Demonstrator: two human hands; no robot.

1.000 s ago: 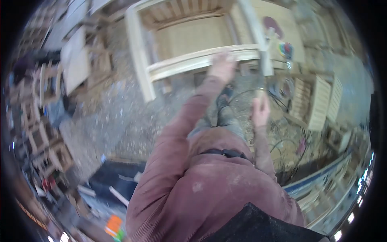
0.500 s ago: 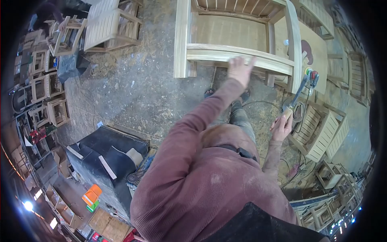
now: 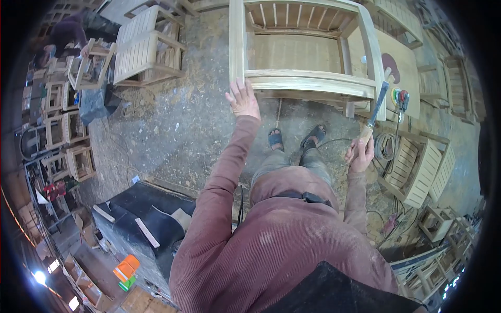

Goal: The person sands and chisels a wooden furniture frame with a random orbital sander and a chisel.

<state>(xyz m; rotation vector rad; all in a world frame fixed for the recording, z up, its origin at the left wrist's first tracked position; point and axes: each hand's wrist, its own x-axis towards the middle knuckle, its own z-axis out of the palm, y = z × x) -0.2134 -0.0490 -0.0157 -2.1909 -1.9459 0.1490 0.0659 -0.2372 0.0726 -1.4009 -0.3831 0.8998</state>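
Note:
A pale wooden chair frame (image 3: 308, 83) with a slatted back stands ahead of me. My left hand (image 3: 244, 101) lies at its left front corner, fingers spread, fingertips over the left leg (image 3: 237, 47) and the end of the front rail. In my right hand (image 3: 360, 154) is a chisel-like tool (image 3: 378, 107), its wooden handle gripped in the fingers and its long, flat, dark blade pointing up and away. The blade overlaps the right front leg of the frame in this view.
A black-topped block (image 3: 141, 208) stands at my left. Coiled cable (image 3: 385, 146) and a slatted wooden piece (image 3: 412, 169) lie at right. More slatted chairs (image 3: 136, 52) stand at far left. Another person (image 3: 68, 28) is at upper left. A board (image 3: 409, 68) lies behind the frame.
My left hand has moved left along the front rail, from its middle to the left corner. The tool in my right hand has shifted slightly left and tilts more upright.

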